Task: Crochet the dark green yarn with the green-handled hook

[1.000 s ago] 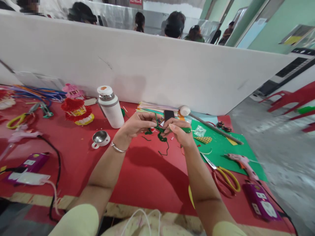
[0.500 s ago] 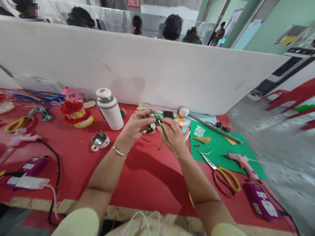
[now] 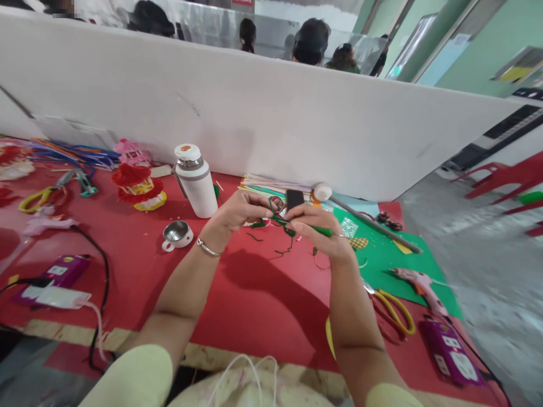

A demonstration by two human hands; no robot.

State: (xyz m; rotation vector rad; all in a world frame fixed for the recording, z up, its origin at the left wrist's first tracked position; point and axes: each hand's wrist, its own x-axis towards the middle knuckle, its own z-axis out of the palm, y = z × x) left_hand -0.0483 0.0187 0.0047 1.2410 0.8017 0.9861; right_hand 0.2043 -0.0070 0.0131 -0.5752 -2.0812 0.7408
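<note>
Both my hands are raised a little above the red table, working one green pipe cleaner. My left hand pinches its curled left end between thumb and fingers. My right hand is closed round its straight right part, which sticks out past the fingers. A loose green tail hangs down between the hands. A silver bangle sits on my left wrist.
A white flask and a small steel cup stand left of my hands. Right: green sheet, yellow-handled scissors, pink glue gun, purple power strip. Left: red paper ornament, cables, another purple strip. A white partition backs the table; people sit beyond.
My right hand has turned over and swung the green pipe cleaner from slanting down to lying nearly level, pointing right. My left hand has kept its pinch.
</note>
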